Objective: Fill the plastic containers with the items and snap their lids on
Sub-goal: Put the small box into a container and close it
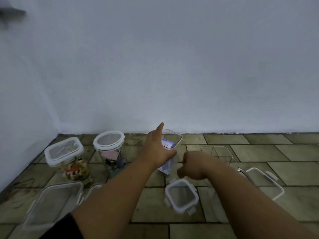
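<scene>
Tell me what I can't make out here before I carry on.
Head view:
Right hand: fingers curl away; whether the grip holds anything is hidden.
Open container: left hand covers its near wall; the packet print is too small.
Clear box: right forearm cuts across it.
Top-left dark shape: blurred.

On greenish tiled floor [293, 152], open clear plastic container [178, 139]; left of it, lidded round jar [110, 147] and lidded square jar [69, 157]; nearer than it, loose square white-rimmed lid [181, 195].

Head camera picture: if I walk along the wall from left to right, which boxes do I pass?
Filled square-lidded container → round-lidded jar → open container with a blue packet inside → empty clear container.
</scene>
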